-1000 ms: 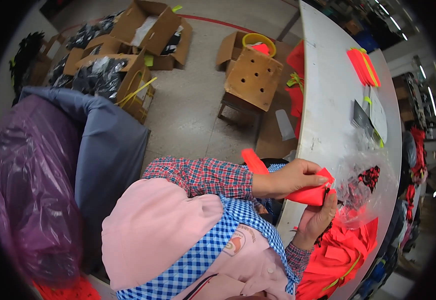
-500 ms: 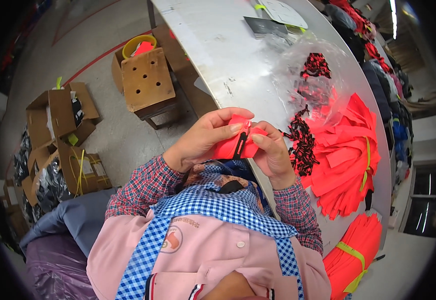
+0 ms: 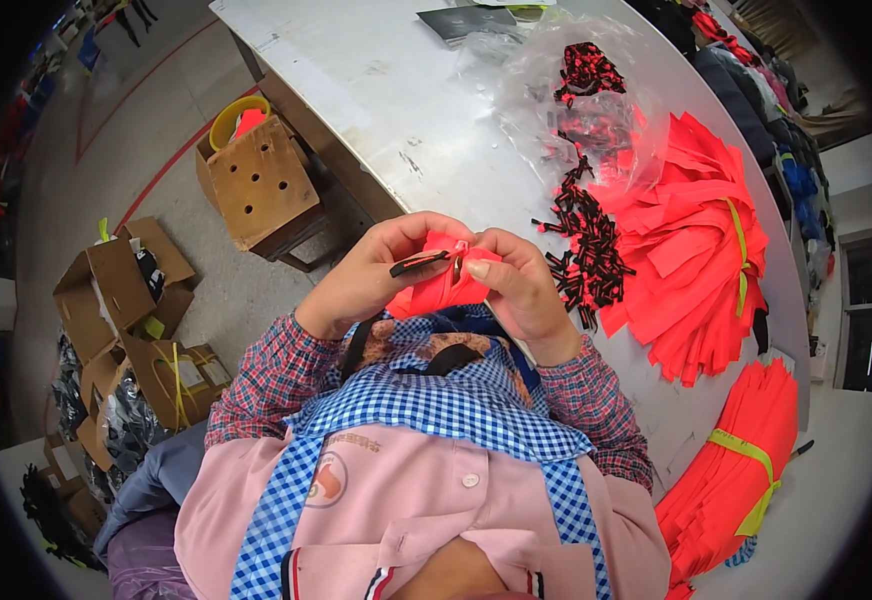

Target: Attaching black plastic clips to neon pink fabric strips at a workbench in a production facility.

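Observation:
A neon coral fabric strip [image 3: 436, 293] is stretched between both hands, just in front of my chest. It has a zip at its middle, and a black pull tab [image 3: 418, 263] sticks out leftward from it. My left hand [image 3: 371, 270] pinches the strip's left side, its thumb beside the tab. The right side and upper edge are gripped by my right hand [image 3: 528, 290], thumb on the fabric. Fingertips of both hands meet near the top of the zip, partly hiding the slider.
On the white table [image 3: 386, 120] lie loose black-and-red pull tabs [image 3: 593, 250], a clear plastic bag [image 3: 536, 100] with more tabs, and two tied bundles of coral strips [image 3: 696, 250]. Left stand a wooden stool [image 3: 261, 190], a yellow tub [image 3: 224, 125] and open cardboard boxes [image 3: 91, 300].
The black tab hung down across the strip before; now it points left and the fabric is folded more tightly. Both hands have moved slightly left, and the view has shifted.

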Demonstrator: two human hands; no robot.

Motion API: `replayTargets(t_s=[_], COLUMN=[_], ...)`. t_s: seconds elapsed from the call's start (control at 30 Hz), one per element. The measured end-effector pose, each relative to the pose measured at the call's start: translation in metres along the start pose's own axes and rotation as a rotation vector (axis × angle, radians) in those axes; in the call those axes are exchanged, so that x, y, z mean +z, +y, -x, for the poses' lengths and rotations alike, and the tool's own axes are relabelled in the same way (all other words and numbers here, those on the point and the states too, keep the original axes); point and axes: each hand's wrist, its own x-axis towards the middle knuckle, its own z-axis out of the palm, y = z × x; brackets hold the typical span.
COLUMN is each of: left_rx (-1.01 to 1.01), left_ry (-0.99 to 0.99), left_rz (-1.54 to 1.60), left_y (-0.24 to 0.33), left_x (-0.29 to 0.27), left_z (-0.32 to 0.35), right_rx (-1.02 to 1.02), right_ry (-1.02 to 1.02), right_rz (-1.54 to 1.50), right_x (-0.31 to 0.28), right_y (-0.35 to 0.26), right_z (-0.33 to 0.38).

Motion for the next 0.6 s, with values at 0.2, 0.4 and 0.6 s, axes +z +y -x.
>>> replayTargets(t_s=[0.2, 0.4, 0.6], left_rx=[-0.085, 0.052, 0.113], left_ry=[-0.002, 0.108, 0.183], left_rz=[0.084, -0.076, -0.589], left_y=[-0.003, 0.004, 0.012], left_x=[0.003, 0.013, 0.011], left_z=[0.0, -0.001, 0.007], right_rx=[0.034, -0.314, -0.547], right_ry=[0.003, 0.142, 0.101], right_rz=[-0.024, 0.589, 0.725], right_x=[-0.001, 0.003, 0.005], right_y=[0.002, 0.002, 0.003], right_z=[0.003, 0.006, 0.007])
